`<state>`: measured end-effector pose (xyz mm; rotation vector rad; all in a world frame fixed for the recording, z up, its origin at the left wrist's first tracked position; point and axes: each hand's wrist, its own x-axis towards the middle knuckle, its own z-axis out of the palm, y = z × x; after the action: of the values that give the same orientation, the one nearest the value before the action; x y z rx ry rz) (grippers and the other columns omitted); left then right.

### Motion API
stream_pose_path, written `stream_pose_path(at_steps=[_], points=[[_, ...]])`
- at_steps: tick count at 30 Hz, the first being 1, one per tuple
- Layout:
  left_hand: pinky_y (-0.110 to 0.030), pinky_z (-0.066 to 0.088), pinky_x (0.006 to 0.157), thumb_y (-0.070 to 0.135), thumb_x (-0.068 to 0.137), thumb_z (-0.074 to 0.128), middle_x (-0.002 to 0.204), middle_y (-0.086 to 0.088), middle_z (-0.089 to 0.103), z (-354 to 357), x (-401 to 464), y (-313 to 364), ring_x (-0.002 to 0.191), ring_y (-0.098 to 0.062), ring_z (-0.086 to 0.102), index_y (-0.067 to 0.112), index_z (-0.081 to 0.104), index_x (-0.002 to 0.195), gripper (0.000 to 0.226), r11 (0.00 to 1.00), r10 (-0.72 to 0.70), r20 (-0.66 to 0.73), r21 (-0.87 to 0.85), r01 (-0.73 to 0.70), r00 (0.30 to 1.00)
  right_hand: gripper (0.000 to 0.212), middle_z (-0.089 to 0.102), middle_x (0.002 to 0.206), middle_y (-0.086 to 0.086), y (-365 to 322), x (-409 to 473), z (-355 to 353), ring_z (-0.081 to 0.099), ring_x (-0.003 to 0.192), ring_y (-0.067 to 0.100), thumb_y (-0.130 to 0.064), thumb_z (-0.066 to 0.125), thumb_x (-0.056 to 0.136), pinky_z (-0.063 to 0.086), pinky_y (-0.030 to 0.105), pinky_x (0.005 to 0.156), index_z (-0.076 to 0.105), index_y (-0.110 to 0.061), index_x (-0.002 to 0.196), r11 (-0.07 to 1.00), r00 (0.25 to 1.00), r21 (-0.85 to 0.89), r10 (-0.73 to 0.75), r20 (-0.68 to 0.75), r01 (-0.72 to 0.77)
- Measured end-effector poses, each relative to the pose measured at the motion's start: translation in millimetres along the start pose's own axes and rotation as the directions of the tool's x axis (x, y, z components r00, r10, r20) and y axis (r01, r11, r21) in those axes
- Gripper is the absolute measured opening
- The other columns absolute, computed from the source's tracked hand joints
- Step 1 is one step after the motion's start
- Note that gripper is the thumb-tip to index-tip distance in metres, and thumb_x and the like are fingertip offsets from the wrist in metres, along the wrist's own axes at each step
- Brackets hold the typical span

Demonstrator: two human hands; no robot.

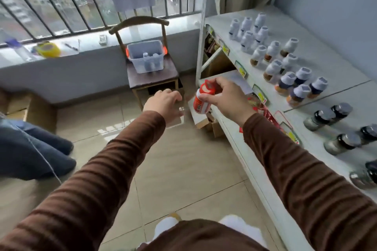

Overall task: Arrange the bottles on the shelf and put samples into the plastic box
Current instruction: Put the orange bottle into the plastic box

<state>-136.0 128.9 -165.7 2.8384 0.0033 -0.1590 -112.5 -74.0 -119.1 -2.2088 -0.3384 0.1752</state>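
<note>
My right hand (228, 98) grips a small red and white bottle (202, 100) in the air, just left of the white shelf's front edge (234, 126). My left hand (163, 102) hovers beside it, fingers loosely curled, holding nothing. Straight ahead a clear plastic box (145, 56) with orange latches sits on a wooden chair (153, 77); a few small bottles stand inside it. On the shelf top stand rows of white-capped bottles (285, 67), and dark-capped glass jars (334, 126) stand nearer to me.
A window ledge (61, 55) with a yellow tape roll (49, 49), pen and paper runs behind the chair. Cardboard boxes (212, 124) sit under the shelf. Another person's legs (34, 149) are at the left. Tiled floor lies between me and the chair.
</note>
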Motion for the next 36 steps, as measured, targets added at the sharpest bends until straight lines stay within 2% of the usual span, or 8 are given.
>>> stream_pose_path(at_steps=[4,8,15,19,25,31,33,36], points=[[-0.041,0.045,0.095,0.045,0.079,0.070,0.122,0.000,0.055,-10.4,30.4,-56.5,0.117,-0.023,0.049,0.029,0.056,0.123,0.050,0.998,-0.066,0.001,-0.018,0.066,0.998,0.037,0.064,0.102,-0.006,-17.2,51.0,41.2,0.060,0.097,0.015,-0.035,0.078,0.079,0.051,0.031,0.088,0.062,-0.021,0.110,1.000,0.999,-0.015,-0.008,0.041,0.009],[-0.040,0.045,0.096,0.045,0.080,0.068,0.124,0.002,0.054,-7.8,75.3,-99.4,0.118,-0.022,0.048,0.030,0.055,0.125,0.049,0.994,-0.102,0.028,-0.030,0.103,0.994,0.037,0.062,0.106,-0.006,-17.2,115.5,74.4,0.058,0.100,0.015,-0.036,0.077,0.080,0.053,0.038,0.092,0.059,-0.024,0.111,1.000,0.997,-0.030,0.012,0.083,-0.009],[-0.039,0.045,0.097,0.043,0.081,0.067,0.126,0.001,0.055,-9.5,181.6,-169.7,0.119,-0.022,0.049,0.028,0.056,0.124,0.047,0.981,-0.185,0.114,-0.033,0.190,0.976,0.038,0.061,0.108,-0.007,0.8,252.1,120.4,0.059,0.100,0.015,-0.038,0.079,0.077,0.054,0.041,0.092,0.058,-0.029,0.108,0.999,0.990,-0.021,0.051,0.135,-0.049],[-0.039,0.045,0.095,0.043,0.082,0.066,0.124,0.002,0.055,-26.1,245.8,-207.1,0.116,-0.022,0.049,0.028,0.056,0.123,0.045,0.969,-0.243,0.131,-0.016,0.247,0.961,0.038,0.056,0.109,-0.003,-1.7,334.8,143.6,0.058,0.099,0.015,-0.037,0.081,0.076,0.054,0.038,0.092,0.059,-0.028,0.106,0.997,0.984,-0.044,0.062,0.169,-0.056],[-0.041,0.045,0.097,0.046,0.081,0.066,0.124,0.001,0.054,-42.2,327.3,-276.5,0.117,-0.023,0.049,0.026,0.054,0.122,0.047,0.960,-0.276,0.154,-0.009,0.280,0.949,0.041,0.061,0.113,-0.001,-19.9,446.1,185.3,0.058,0.102,0.015,-0.035,0.079,0.078,0.051,0.033,0.093,0.059,-0.024,0.112,0.994,0.965,-0.064,0.102,0.241,-0.089],[-0.044,0.043,0.100,0.038,0.083,0.066,0.128,-0.003,0.052,-54.0,415.0,-354.2,0.119,-0.026,0.047,0.021,0.049,0.127,0.050,0.963,-0.261,0.154,-0.036,0.269,0.953,0.042,0.066,0.111,-0.001,-26.5,547.6,245.7,0.060,0.103,0.020,-0.038,0.080,0.075,0.051,0.040,0.096,0.059,-0.027,0.110,0.983,0.953,-0.078,0.180,0.245,-0.166],[-0.043,0.041,0.102,0.035,0.084,0.066,0.128,-0.005,0.051,-53.4,438.4,-379.5,0.120,-0.026,0.046,0.020,0.048,0.128,0.050,0.964,-0.248,0.161,-0.054,0.260,0.955,0.048,0.063,0.114,-0.001,-29.6,575.7,264.5,0.060,0.104,0.019,-0.037,0.080,0.075,0.051,0.036,0.097,0.056,-0.028,0.115,0.977,0.945,-0.078,0.211,0.251,-0.197],[-0.041,0.041,0.100,0.031,0.084,0.065,0.127,-0.005,0.050,-48.9,474.1,-416.0,0.118,-0.027,0.045,0.019,0.048,0.129,0.050,0.968,-0.234,0.191,-0.049,0.248,0.953,0.042,0.059,0.107,-0.007,-32.4,616.3,291.3,0.059,0.101,0.016,-0.034,0.080,0.077,0.049,0.031,0.093,0.055,-0.027,0.111,0.965,0.930,-0.098,0.261,0.259,-0.243]])
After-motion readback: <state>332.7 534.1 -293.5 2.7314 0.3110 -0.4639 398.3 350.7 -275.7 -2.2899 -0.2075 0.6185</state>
